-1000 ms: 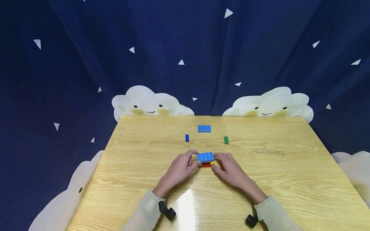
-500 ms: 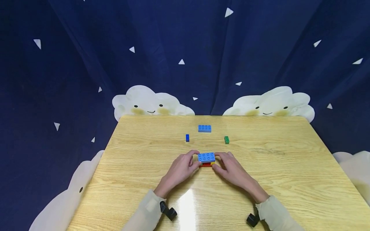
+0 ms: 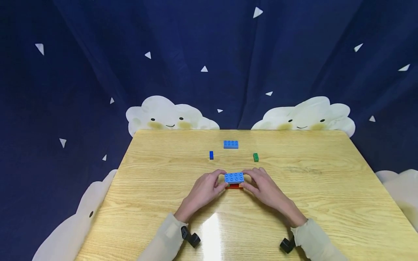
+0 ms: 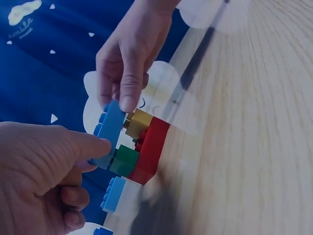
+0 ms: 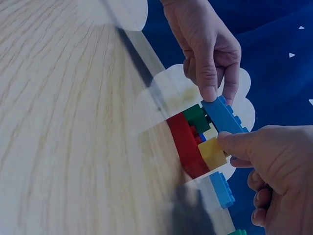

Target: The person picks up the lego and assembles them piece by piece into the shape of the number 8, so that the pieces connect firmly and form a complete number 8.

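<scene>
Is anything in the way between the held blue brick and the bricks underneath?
Nothing I can see. The light blue brick is right above the green brick and yellow brick; only a thin gap shows.

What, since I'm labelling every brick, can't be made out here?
- Head: top of the red brick, mostly hidden by the held blue brick.
- Left wrist: the small blue brick, cut off by the bottom edge.
- Right wrist: the loose green brick, cut off by the bottom edge.

There are two light blue bricks (image 3: 234,178), two green bricks (image 3: 256,157), one dark blue brick (image 3: 211,155), one yellow brick (image 5: 212,154), one red brick (image 5: 187,147) and two hands (image 3: 204,188).
</scene>
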`<state>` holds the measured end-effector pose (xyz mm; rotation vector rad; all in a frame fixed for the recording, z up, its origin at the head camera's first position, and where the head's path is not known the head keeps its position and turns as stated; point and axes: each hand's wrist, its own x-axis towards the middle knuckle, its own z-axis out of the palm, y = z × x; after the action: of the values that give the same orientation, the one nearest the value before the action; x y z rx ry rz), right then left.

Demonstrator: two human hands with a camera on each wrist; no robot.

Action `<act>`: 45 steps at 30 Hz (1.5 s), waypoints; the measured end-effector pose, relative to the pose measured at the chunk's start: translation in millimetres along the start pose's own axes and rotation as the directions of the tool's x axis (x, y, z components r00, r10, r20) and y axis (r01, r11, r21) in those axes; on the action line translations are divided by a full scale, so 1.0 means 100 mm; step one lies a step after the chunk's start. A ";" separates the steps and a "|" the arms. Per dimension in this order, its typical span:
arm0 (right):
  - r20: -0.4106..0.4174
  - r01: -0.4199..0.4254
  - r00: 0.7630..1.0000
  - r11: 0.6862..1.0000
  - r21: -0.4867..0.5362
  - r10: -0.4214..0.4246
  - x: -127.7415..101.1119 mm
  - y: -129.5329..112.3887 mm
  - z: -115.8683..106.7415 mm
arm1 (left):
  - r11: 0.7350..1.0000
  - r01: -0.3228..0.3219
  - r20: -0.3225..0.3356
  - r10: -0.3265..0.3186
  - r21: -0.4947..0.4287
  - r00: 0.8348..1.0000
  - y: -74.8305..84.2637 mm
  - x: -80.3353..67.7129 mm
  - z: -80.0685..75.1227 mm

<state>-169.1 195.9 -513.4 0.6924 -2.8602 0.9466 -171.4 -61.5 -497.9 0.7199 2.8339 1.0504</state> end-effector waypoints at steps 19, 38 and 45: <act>0.000 0.044 0.999 0.999 -0.019 -0.044 -0.01 0.04 0.01 | 1.000 -0.018 0.011 0.019 -0.001 1.000 0.00 0.01 0.01; 0.005 0.043 0.999 0.999 0.002 -0.043 -0.04 0.14 0.07 | 0.999 -0.019 0.014 0.020 -0.038 1.000 0.01 0.04 0.01; 0.015 0.036 0.999 0.999 0.013 -0.036 -0.03 0.13 0.08 | 0.999 -0.020 0.016 0.020 -0.031 1.000 0.01 0.04 0.02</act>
<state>-171.1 201.8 -527.4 0.7528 -2.8474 0.9595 -174.3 -58.1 -498.1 0.7520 2.7959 1.0831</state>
